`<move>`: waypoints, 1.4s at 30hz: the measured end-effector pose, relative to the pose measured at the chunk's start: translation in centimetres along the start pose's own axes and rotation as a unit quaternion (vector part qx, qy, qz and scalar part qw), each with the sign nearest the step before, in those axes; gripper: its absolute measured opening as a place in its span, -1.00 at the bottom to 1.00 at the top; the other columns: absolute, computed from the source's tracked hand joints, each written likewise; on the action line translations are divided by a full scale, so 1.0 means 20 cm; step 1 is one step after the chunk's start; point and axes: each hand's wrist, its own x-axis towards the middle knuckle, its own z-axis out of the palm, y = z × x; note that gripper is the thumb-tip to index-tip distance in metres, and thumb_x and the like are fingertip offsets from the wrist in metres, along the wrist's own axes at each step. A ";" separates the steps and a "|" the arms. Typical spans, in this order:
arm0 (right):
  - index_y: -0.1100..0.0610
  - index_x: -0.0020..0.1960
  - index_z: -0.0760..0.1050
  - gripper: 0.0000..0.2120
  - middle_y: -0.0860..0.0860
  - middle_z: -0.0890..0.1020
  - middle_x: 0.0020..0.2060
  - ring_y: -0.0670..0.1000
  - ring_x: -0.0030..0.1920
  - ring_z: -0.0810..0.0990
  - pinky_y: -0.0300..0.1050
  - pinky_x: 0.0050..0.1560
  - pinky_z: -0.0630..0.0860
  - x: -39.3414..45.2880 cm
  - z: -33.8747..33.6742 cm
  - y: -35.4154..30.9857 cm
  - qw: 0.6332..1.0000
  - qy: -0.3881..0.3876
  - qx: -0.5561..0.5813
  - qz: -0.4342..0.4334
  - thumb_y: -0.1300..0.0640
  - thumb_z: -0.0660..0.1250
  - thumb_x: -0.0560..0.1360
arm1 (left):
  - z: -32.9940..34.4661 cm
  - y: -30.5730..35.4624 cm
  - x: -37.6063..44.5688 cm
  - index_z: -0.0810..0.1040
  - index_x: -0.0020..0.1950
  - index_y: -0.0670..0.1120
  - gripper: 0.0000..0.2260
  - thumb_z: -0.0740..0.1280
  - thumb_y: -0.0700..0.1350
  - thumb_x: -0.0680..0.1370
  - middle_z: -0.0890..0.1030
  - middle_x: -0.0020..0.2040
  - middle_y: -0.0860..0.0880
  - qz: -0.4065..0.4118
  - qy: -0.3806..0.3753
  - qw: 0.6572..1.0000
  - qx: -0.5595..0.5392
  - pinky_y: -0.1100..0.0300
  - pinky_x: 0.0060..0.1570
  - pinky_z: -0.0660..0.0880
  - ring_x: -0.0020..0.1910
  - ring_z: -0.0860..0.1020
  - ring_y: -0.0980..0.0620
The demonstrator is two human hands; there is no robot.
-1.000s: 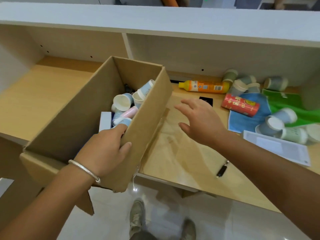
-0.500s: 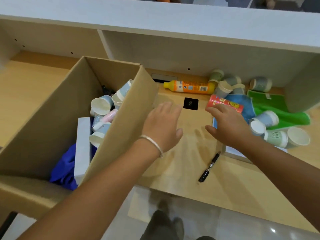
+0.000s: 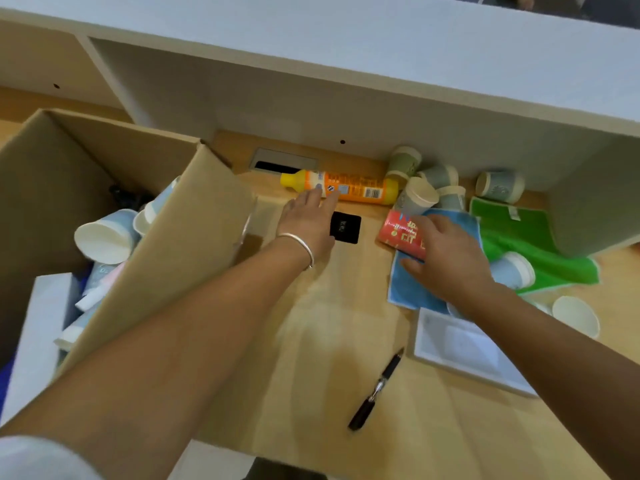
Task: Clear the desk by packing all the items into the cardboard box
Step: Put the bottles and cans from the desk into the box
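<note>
On the counter lie one orange plastic bottle (image 3: 349, 188), one red cylindrical can (image 3: 401, 233), one black pen (image 3: 375, 393), two cloths, blue (image 3: 408, 289) and green (image 3: 526, 237), and one white tray (image 3: 460, 351).

The work surface is a light wood-grain laminate desk top (image 3: 339, 341) with a glossy finish that shows soft, diffuse reflections. A pale grey vertical back panel (image 3: 277, 109) rises along its rear edge and carries small dark round holes (image 3: 342, 142). A flat white upper counter ledge (image 3: 346, 39) caps this panel and overhangs it. A narrow white vertical divider (image 3: 107, 77) separates the recess into two bays; the left bay has a beige back wall (image 3: 41, 60). A rectangular grey cable grommet with a dark slot (image 3: 282, 163) is set into the desk top next to the back panel. A grey side panel (image 3: 588, 202) closes the recess at the right. Lighting is even.
</note>
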 end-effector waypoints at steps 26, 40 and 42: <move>0.02 0.39 0.30 -0.32 0.07 0.50 0.20 0.13 0.11 0.50 0.01 -0.08 0.50 0.13 -0.06 0.05 0.996 -0.016 0.021 -0.080 -0.09 0.46 0.35 | -0.03 -0.02 0.12 0.41 0.29 0.01 -0.63 0.36 -0.10 0.49 0.50 0.11 -0.08 -0.022 -0.023 0.989 0.147 0.11 -0.22 0.34 0.08 0.50 -0.13; -0.06 0.35 0.36 -0.30 0.02 0.50 0.16 0.15 0.07 0.51 -0.04 -0.12 0.38 -0.24 -0.87 -0.68 0.984 0.122 0.034 -0.128 -0.04 0.48 0.26 | -0.74 -0.09 -0.46 0.51 0.08 0.12 -0.71 0.36 0.16 0.40 0.60 -0.06 0.03 0.059 0.123 0.983 -0.125 0.17 -0.24 0.35 -0.07 0.58 -0.06; -0.10 0.36 0.33 -0.28 0.01 0.48 0.16 0.15 0.06 0.51 0.03 -0.08 0.45 -0.28 -0.96 -0.76 0.982 0.126 0.046 -0.132 -0.09 0.46 0.23 | -0.82 -0.12 -0.52 0.50 -0.03 0.13 -0.74 0.37 0.16 0.34 0.64 -0.11 0.07 0.050 0.139 0.963 -0.224 0.17 -0.25 0.44 -0.10 0.61 -0.02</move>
